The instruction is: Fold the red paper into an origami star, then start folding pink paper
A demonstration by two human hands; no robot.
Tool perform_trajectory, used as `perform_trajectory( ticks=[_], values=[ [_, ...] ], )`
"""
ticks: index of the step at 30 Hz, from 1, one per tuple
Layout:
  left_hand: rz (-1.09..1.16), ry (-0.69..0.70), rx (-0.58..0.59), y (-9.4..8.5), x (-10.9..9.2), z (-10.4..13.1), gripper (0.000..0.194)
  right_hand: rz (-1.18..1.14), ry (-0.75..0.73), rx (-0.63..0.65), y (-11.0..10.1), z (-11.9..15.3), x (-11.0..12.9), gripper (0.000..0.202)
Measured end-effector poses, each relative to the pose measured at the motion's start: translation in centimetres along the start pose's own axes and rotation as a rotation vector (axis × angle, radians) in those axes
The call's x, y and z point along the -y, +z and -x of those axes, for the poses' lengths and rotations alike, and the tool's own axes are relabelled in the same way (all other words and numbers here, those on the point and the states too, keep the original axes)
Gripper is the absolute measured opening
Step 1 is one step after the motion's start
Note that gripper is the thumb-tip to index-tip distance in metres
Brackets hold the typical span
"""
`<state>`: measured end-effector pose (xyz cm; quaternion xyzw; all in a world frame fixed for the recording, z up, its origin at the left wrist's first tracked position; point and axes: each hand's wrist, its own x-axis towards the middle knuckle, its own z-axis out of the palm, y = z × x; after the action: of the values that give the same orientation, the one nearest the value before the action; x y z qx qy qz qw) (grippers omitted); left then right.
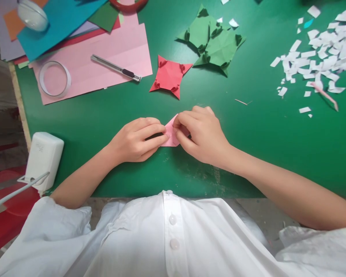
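Note:
Between my two hands, near the front of the green table, lies a small piece of folded pink paper (170,139). My left hand (138,139) pinches its left side with thumb and fingertips. On the paper's right side my right hand (201,132) is closed, thumb against fingers, covering that edge and the fold there. Just beyond them is a red folded paper star (170,76) with curled corners. Two green folded paper pieces (212,40) with curled corners rest behind it to the right.
Pink sheets (83,79) at the back left carry a box cutter (115,68) and a tape roll (54,79). Coloured paper and a white mouse (33,16) lie beyond. White paper scraps (323,54) are strewn at right. A white power adapter (43,159) sits at the left edge.

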<state>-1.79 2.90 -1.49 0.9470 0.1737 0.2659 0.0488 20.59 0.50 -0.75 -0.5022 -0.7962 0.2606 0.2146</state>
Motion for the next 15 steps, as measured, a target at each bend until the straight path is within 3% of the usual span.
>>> perform_trajectory(
  ticks=[9, 15],
  values=[
    [-0.065, -0.003, 0.063, -0.71, -0.26, 0.20, 0.011, 0.036, -0.023, -0.014, 0.02, 0.31, -0.17, 0.018],
    [-0.112, 0.043, 0.028, -0.83, 0.03, 0.30, 0.011, 0.104, -0.053, -0.031, 0.25, 0.43, -0.35, 0.017]
  ],
)
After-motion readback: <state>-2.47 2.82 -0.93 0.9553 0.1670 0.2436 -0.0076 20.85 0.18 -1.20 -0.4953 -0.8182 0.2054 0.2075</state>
